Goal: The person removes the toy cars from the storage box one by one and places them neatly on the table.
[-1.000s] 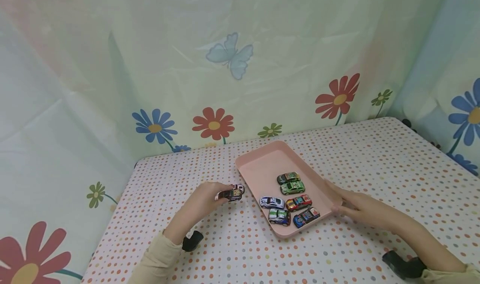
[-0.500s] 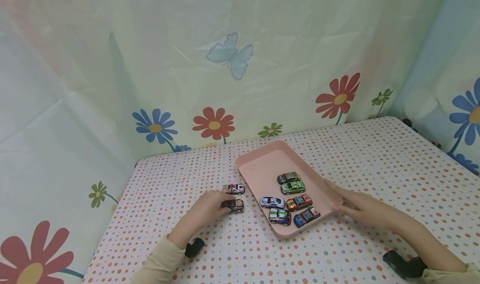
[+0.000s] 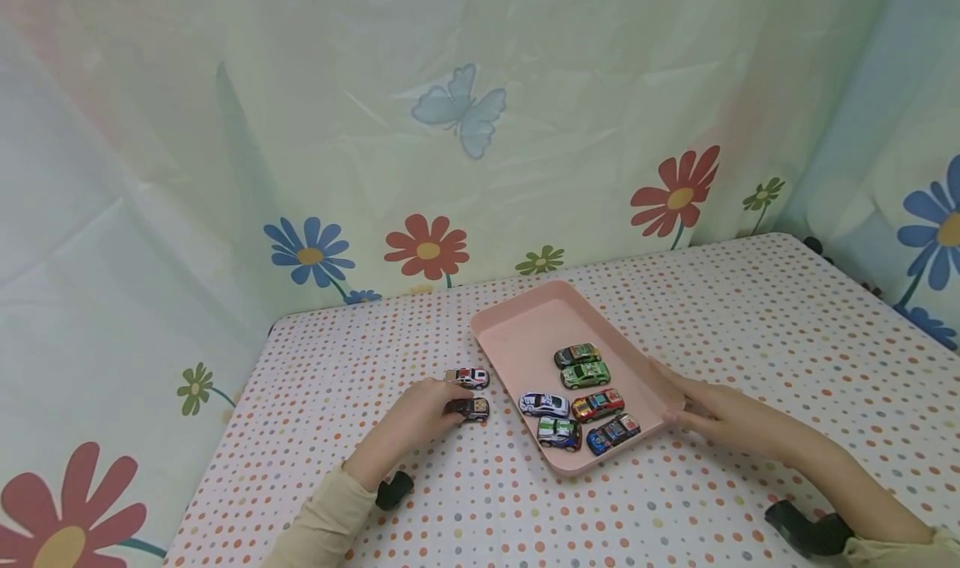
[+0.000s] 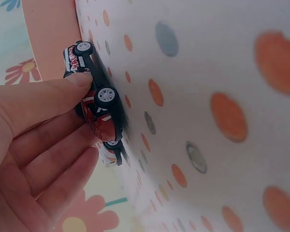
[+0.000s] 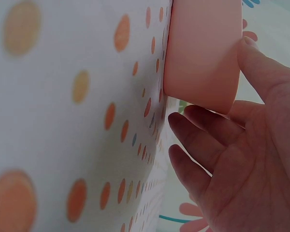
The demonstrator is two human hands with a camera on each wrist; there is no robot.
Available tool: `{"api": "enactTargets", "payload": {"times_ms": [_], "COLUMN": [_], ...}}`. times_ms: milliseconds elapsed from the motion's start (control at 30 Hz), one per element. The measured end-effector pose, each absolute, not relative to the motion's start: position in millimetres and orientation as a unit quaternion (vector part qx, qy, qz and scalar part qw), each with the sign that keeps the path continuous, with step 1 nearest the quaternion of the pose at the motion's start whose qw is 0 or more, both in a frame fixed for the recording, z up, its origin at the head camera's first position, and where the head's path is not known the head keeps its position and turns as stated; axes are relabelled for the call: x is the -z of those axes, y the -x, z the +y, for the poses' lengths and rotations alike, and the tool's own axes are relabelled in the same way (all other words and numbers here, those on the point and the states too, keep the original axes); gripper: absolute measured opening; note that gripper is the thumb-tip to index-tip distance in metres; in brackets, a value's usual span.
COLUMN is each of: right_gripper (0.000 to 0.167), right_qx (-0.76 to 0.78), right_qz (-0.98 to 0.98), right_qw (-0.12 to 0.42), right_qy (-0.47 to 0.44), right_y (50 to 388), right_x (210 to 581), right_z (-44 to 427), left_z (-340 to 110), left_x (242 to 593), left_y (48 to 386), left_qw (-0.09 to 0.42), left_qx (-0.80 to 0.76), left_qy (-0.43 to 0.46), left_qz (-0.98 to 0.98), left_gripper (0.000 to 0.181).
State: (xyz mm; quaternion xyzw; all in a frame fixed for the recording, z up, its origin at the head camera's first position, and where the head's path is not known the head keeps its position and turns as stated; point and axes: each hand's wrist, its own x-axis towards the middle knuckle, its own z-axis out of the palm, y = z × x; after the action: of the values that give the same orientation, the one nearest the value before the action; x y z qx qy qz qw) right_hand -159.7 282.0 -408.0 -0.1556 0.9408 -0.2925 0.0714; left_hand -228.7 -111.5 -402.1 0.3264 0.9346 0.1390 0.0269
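Nearest, a black wrist device (image 3: 808,530) sat at the right above the dotted cloth (image 3: 525,522). At the near end of a pink tray (image 3: 528,326) stood a blue car (image 3: 613,435) and a green-striped car (image 3: 558,434). Left of it, the left hand (image 3: 420,414) pinched a dark car (image 3: 476,409) between thumb and fingers, at the cloth. At the right, the right hand (image 3: 712,414) met the tray's near right corner, thumb against the rim, other fingers loosely spread. Slightly farther in stood a white car (image 3: 544,404) and a red-yellow car (image 3: 597,405). Beyond the dark car was a white-red car (image 3: 472,377); farther in the tray, two greenish cars (image 3: 585,375). A flowered curtain (image 3: 585,151) hung farthest.
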Motion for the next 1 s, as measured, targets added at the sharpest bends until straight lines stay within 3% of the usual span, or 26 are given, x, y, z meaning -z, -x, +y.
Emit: {"api": "enactTargets", "payload": {"times_ms": [633,1000], "right_gripper": [0.076,0.075], "right_qx": [0.293,0.296], "right_qz": [0.941,0.94], "right_qw": [0.077,0.074], "right_qy": [0.15,0.156], "right_y": [158,159], "right_x": [410,407], "right_z": [281,282], "left_z": [-110,-72], "left_x": [391,371], "left_y": [225,233], "left_qw": [0.04,-0.033], "left_qx": [-0.135,-0.182], "left_qy": [-0.313,-0.405], "left_qz": [0.939,0.895], "left_gripper": [0.031,0.027]}}
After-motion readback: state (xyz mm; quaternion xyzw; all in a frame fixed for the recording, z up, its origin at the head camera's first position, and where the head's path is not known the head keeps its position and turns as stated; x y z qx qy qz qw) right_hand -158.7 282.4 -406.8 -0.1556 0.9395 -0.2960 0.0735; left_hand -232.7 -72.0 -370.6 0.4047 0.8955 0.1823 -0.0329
